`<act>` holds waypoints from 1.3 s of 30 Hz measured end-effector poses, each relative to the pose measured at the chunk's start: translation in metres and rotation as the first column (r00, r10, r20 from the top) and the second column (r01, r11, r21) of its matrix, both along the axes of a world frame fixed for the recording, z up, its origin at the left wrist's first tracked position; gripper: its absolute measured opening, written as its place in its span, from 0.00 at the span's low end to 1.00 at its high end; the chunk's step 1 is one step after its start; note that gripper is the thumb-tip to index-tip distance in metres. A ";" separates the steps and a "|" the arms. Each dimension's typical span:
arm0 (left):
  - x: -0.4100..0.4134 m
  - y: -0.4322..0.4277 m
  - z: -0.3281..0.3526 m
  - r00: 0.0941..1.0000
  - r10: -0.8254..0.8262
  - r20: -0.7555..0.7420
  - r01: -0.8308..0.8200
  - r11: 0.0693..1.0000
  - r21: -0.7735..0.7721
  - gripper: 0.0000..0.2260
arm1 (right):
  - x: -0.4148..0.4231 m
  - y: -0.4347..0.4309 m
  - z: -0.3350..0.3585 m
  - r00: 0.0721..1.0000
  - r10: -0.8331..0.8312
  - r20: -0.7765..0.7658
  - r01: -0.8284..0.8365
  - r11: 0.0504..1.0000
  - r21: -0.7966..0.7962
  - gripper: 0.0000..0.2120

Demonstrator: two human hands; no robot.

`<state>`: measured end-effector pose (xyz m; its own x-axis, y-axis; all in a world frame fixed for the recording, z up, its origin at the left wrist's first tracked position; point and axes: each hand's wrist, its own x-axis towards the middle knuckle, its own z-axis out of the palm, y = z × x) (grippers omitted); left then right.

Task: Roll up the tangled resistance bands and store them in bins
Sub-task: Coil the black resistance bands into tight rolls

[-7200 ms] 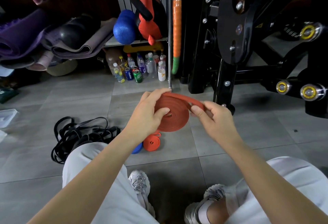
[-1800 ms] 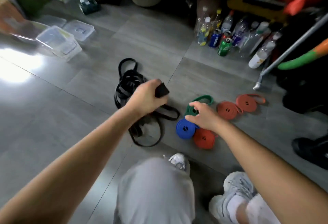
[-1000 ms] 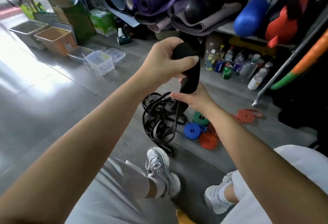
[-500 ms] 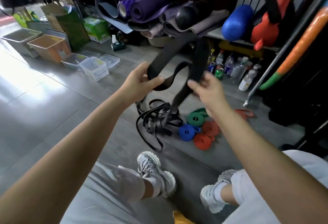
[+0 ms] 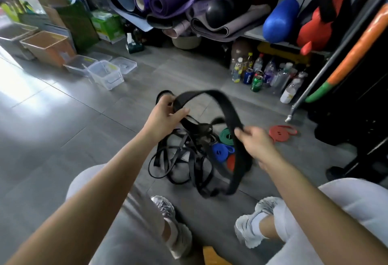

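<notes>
A wide black resistance band (image 5: 218, 100) arches in the air between my hands. My left hand (image 5: 165, 115) grips one end of it; my right hand (image 5: 255, 140) pinches it further along, and the rest hangs down past my right wrist. Below lies a tangle of thin black bands (image 5: 180, 159) on the floor. Rolled bands lie beside the tangle: a green one (image 5: 225, 136), a blue one (image 5: 219, 152), a red one (image 5: 231, 162) partly hidden by the hanging band, and another red one (image 5: 280, 132) further right. Clear plastic bins (image 5: 105, 73) stand at the left.
Bottles and cans (image 5: 258, 75) crowd the floor under a shelf of rolled mats (image 5: 168, 2). Larger tubs (image 5: 46, 46) stand at far left. A black machine frame (image 5: 357, 138) and a metal pole (image 5: 302, 100) are at the right. My shoes (image 5: 174, 222) are in front.
My hands have dropped lower and moved apart, stretching the wide black band into a broader arch. Its free part now hangs down by my right wrist.
</notes>
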<state>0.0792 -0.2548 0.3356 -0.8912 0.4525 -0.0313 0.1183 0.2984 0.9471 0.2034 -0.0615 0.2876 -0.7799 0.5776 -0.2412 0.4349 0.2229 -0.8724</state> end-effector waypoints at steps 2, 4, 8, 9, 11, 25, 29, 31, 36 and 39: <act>0.003 0.000 -0.011 1.000 0.020 0.017 -0.020 1.000 -0.009 0.09 | 0.023 0.004 -0.043 0.980 0.090 0.179 -0.088 0.996 -0.016 0.07; 0.007 0.004 -0.021 0.997 0.012 0.071 -0.012 1.000 0.004 0.07 | 0.048 -0.004 -0.068 0.937 0.163 0.310 -0.170 0.985 -0.004 0.10; 0.021 0.020 -0.029 0.990 -0.108 0.090 0.111 0.993 -0.032 0.06 | 0.085 -0.014 -0.088 0.943 0.054 0.329 -0.054 0.998 -0.008 0.22; 0.024 0.024 -0.031 0.986 -0.139 0.089 0.143 0.989 -0.045 0.07 | 0.090 -0.011 -0.089 0.940 0.060 0.335 -0.063 0.998 -0.002 0.22; 0.030 0.029 -0.037 0.975 -0.182 0.128 0.193 0.978 -0.081 0.07 | 0.097 0.000 -0.084 0.955 0.038 0.294 -0.038 0.999 -0.004 0.20; 0.102 0.048 -0.101 0.767 -0.634 0.099 0.617 0.685 -0.388 0.14 | 0.102 -0.001 -0.088 0.890 0.376 0.258 -0.413 0.904 0.108 0.34; 0.094 0.040 -0.118 0.807 -0.566 0.170 0.584 0.719 -0.376 0.20 | 0.091 -0.010 -0.099 0.877 0.358 0.320 -0.400 0.913 0.077 0.15; 0.082 0.039 -0.127 0.824 -0.522 0.219 0.564 0.719 -0.406 0.25 | 0.086 -0.009 -0.108 0.851 0.328 0.411 -0.387 0.920 0.066 0.21; 0.029 0.050 -0.172 0.895 -0.334 0.296 0.445 0.710 -0.545 0.11 | 0.062 0.003 -0.141 0.828 0.162 0.536 -0.270 0.954 0.128 0.21; -0.003 0.050 -0.221 0.913 -0.141 0.382 0.380 0.632 -0.675 0.13 | 0.043 0.012 -0.167 0.811 0.089 0.579 -0.190 0.975 0.117 0.25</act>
<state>0.0761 -0.2050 0.1147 -0.6375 0.3881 -0.6656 0.0834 0.8936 0.4411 0.2462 -0.0492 0.1208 -0.6084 0.5429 -0.5788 0.7934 0.4345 -0.4263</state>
